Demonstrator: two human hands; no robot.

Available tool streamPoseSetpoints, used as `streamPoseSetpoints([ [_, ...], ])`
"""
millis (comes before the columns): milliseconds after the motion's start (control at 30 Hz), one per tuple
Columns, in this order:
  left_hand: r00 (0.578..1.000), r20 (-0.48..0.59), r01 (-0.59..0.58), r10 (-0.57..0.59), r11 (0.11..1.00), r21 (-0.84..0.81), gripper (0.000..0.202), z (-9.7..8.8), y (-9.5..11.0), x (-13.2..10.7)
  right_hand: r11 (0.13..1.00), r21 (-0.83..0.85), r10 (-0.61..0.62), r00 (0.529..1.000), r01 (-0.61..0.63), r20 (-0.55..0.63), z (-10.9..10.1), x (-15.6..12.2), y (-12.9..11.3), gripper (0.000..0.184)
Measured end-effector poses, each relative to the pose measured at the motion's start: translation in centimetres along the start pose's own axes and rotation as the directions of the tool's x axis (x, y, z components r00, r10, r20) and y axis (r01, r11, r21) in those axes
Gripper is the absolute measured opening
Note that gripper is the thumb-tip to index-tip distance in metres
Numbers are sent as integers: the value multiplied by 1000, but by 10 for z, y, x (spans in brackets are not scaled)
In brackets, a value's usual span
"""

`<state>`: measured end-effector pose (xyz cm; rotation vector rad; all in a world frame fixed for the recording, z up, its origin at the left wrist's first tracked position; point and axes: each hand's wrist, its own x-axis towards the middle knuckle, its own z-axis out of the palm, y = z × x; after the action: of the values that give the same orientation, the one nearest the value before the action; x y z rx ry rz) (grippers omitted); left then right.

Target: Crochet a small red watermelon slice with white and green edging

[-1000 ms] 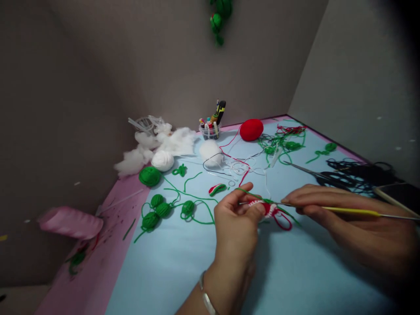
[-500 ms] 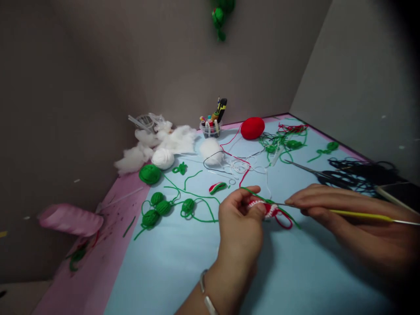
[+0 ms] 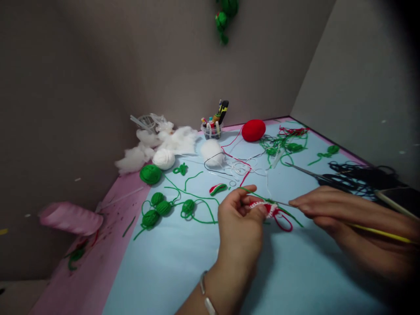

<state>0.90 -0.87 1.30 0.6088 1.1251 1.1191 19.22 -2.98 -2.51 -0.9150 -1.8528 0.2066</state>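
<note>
My left hand (image 3: 241, 221) pinches a small red and white crochet piece (image 3: 269, 210) between thumb and fingers, part of it hidden by them. A red yarn loop (image 3: 284, 223) hangs from its right end. Green yarn (image 3: 252, 192) runs over the raised left index finger and along the top edge of the piece. In my right hand (image 3: 341, 218) is a crochet hook with a yellow handle (image 3: 383, 232); its metal tip meets the green yarn at the piece's edge. Just beyond my left hand lies a finished-looking red, white and green crochet wedge (image 3: 218, 189).
Green yarn bundles (image 3: 163, 208) and a green ball (image 3: 151, 174) lie left, near white stuffing (image 3: 179, 140). A red yarn ball (image 3: 253, 130) and pen cup (image 3: 212, 129) stand at the back. Scissors (image 3: 323, 177) and dark yarn (image 3: 364, 173) are right; a pink cone (image 3: 72, 218) is far left.
My right hand has shifted slightly, and the hook's yellow handle has dropped lower and tilts down more to the right. My left hand keeps its hold on the crochet piece.
</note>
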Motion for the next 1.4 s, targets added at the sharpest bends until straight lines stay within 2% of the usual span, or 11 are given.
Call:
streamPoseSetpoints([
  [133,1000,21,10,-9,998,-58,41,1,2,-1,993,54,114,986,-108,-120,6,3,-5,21],
  [267,997,59,51,-47,996,-69,44,1,3,-4,987,122,116,992,-110,-49,10,10,-8,14],
  [367,989,117,98,-87,991,-92,64,-1,3,-5,979,159,132,991,-125,-31,15,12,-10,11],
  [633,980,188,81,-56,989,-127,100,-5,-2,-5,891,318,345,939,-323,-11,18,12,-13,9],
  [700,980,183,97,-75,988,-117,103,-4,-2,-6,811,397,471,882,-430,-6,19,15,-13,13],
  [800,979,190,83,-68,994,-72,100,-3,0,-5,524,631,654,745,-572,132,22,18,-12,24],
  [867,978,199,66,-56,997,-40,90,-3,0,-5,327,724,684,681,-608,262,25,20,-9,26],
  [933,977,202,71,-64,997,-27,84,-2,0,-5,259,726,697,644,-637,315,27,21,-7,27],
  [1033,976,207,81,-73,996,-32,79,-1,-1,-6,314,709,702,657,-631,273,25,22,-4,31],
  [1167,976,210,49,-48,999,-2,73,0,0,-6,425,726,632,752,-540,189,19,23,-4,27],
  [1400,982,185,33,-35,999,18,65,0,-2,-6,719,576,433,899,-388,66,10,21,-9,14],
])
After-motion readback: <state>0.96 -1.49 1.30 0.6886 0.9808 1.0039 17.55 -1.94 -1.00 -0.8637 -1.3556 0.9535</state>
